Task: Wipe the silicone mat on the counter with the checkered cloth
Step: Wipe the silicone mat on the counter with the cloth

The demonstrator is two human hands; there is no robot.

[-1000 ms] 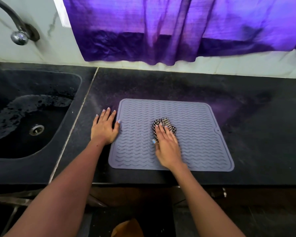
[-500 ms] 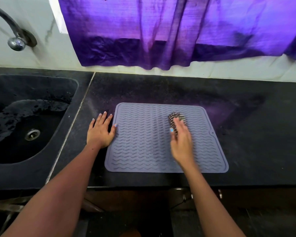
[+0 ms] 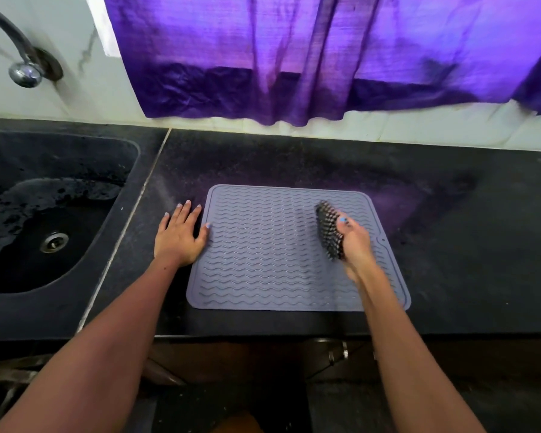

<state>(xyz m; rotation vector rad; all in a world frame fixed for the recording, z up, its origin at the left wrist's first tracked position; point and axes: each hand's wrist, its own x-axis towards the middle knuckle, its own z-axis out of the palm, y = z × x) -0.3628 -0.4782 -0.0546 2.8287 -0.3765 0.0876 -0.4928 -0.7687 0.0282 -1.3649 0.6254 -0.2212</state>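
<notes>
A grey silicone mat (image 3: 263, 254) with wavy ridges lies flat on the black counter (image 3: 450, 229). The bunched black-and-white checkered cloth (image 3: 328, 229) sits on the mat's right part. My right hand (image 3: 355, 242) grips the cloth, thumb over its top, and is blurred by motion. My left hand (image 3: 180, 235) lies flat on the counter beside the mat's left edge, fingers straight, thumb tip touching the mat's rim.
A dark wet sink (image 3: 44, 220) with a metal drain (image 3: 54, 242) is set into the counter at the left. A tap (image 3: 22, 67) comes out of the wall above it. A purple curtain (image 3: 325, 57) hangs over the back wall. The counter's front edge runs below the mat.
My right hand has swept the cloth from the mat's middle to its right side and turned onto its edge. My left hand has stayed beside the mat's left edge.
</notes>
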